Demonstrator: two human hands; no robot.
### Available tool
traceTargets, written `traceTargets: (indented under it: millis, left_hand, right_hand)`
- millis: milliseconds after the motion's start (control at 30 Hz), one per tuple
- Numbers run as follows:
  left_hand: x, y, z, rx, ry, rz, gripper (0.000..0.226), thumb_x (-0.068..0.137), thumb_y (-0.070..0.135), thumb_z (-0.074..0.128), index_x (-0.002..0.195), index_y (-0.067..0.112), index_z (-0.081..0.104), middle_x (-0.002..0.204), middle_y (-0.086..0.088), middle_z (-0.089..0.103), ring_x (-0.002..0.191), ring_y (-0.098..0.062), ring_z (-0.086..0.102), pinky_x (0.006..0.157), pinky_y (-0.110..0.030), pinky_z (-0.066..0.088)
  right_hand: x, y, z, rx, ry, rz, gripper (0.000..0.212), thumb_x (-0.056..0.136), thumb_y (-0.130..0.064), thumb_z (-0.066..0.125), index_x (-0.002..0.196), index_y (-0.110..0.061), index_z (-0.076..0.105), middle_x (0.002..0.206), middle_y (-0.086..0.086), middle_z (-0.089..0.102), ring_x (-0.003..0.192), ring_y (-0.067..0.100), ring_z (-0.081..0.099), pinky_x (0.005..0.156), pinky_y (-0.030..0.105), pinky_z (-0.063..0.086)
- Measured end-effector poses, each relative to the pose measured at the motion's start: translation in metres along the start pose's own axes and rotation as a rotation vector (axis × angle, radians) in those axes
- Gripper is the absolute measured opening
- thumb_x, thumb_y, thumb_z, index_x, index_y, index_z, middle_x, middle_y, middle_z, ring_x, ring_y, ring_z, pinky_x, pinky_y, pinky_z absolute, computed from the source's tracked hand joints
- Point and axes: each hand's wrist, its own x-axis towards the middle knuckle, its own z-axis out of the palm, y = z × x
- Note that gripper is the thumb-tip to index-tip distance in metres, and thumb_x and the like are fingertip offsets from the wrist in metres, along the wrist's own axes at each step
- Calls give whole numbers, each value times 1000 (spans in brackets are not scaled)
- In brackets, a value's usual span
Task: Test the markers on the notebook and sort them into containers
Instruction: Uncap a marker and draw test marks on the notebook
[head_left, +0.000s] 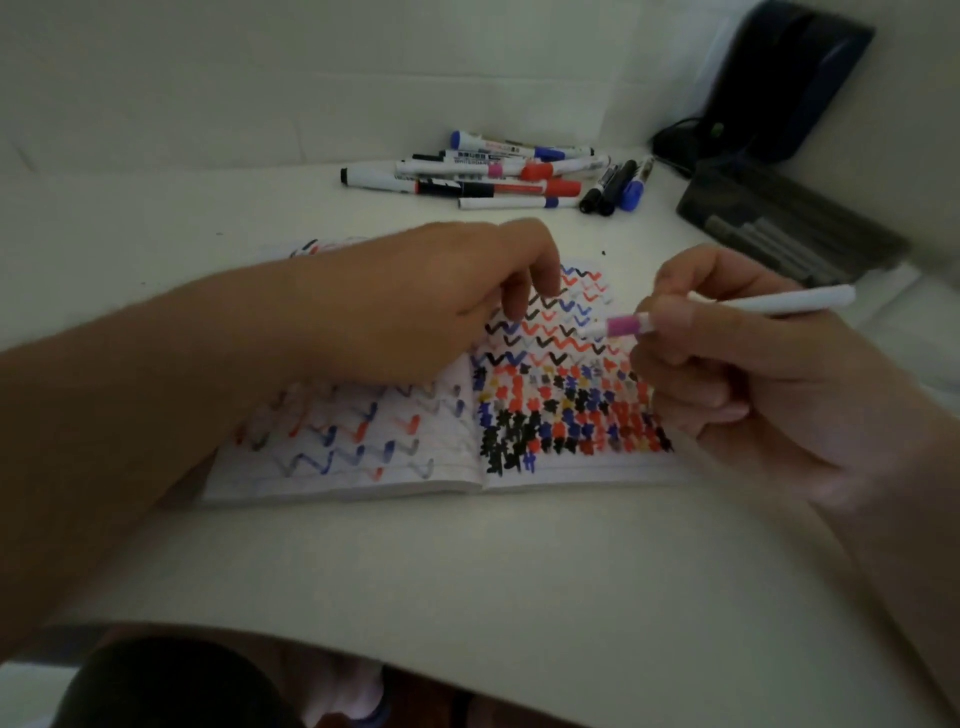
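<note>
An open notebook (395, 467) lies on the white table, its pages covered with red, blue and black zigzags and blots. My right hand (753, 374) grips a white marker (769, 304) with a pink band, its tip pointing left over the right page. My left hand (467, 296) hovers over the notebook's upper middle with fingers loosely curled downward; whether it holds a cap is hidden. A pile of several markers (493, 171) with red, blue and black caps lies behind the notebook.
A dark tray-like container (779, 223) holding several grey markers sits at the right rear. A black device (779, 78) with a cable stands against the wall behind it. The table's front edge (467, 660) curves near my lap.
</note>
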Motion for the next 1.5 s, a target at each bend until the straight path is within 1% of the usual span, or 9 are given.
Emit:
traceTargets:
  millis: [67, 200, 400, 700, 867, 967, 1133, 1333, 1500]
  left_hand:
    - [-2, 0, -2, -73, 61, 12, 31, 108, 15, 40, 121, 42, 43, 108, 26, 65, 100, 1, 60, 82, -26, 50]
    - [-3, 4, -5, -280, 86, 51, 19, 105, 18, 53, 108, 32, 42, 104, 34, 70, 91, -1, 69, 75, -16, 53]
    - [-2, 12, -3, -258, 17, 57, 15, 103, 32, 55, 98, 36, 42, 102, 34, 72, 91, 12, 66, 72, -8, 49]
    - [-1, 12, -1, -146, 23, 57, 7, 104, 39, 51, 99, 39, 46, 97, 32, 72, 89, 14, 63, 70, -4, 43]
    - [1, 6, 3, -79, 166, 74, 23, 96, 54, 46, 101, 38, 62, 73, 18, 65, 67, 3, 58, 58, -8, 38]
    - [2, 6, 5, -139, 254, 52, 33, 93, 61, 44, 102, 37, 66, 74, 17, 63, 61, -3, 55, 55, -10, 38]
    - [3, 9, 9, -227, 330, 49, 18, 100, 46, 46, 101, 37, 61, 76, 16, 62, 59, -3, 51, 58, -14, 42]
    - [2, 16, 14, -269, 289, 51, 15, 102, 42, 39, 98, 35, 52, 80, 11, 61, 56, -4, 49, 57, -17, 45]
    - [0, 18, 15, -307, 351, 70, 30, 91, 55, 32, 94, 34, 53, 79, 3, 59, 65, -19, 50, 58, -22, 42]
  right_hand:
    - [0, -4, -5, 31, 14, -6, 21, 74, -25, 81, 90, -14, 72, 72, 5, 60, 53, 12, 43, 41, 18, 37]
    - [0, -4, -5, 77, 144, 8, 38, 69, -26, 52, 90, -8, 78, 76, 10, 65, 55, 18, 43, 42, 22, 40]
    - [3, -1, -7, 42, 150, -43, 27, 61, -25, 69, 83, -12, 63, 71, 10, 63, 49, 17, 44, 41, 21, 39]
    - [5, 3, -3, -17, 205, -8, 13, 69, -12, 56, 76, -14, 66, 70, 11, 61, 49, 19, 43, 39, 20, 36]
    - [6, 4, -2, -102, 297, -22, 10, 76, -8, 62, 80, -15, 68, 70, 12, 64, 47, 19, 46, 37, 21, 35]
    - [7, 5, -3, -171, 353, -46, 6, 81, -17, 68, 79, -18, 73, 77, 15, 71, 48, 19, 49, 39, 22, 37]
    - [7, 7, -8, -247, 365, -63, 10, 86, -16, 70, 91, -16, 79, 84, 13, 74, 53, 19, 51, 44, 22, 41]
    - [8, 14, -10, -280, 287, -28, 20, 101, -21, 58, 106, -7, 70, 57, 7, 48, 47, 16, 36, 45, 26, 33]
    - [9, 17, -11, -218, 187, -27, 22, 105, -20, 53, 110, 0, 60, 55, 6, 42, 45, 16, 31, 46, 29, 25]
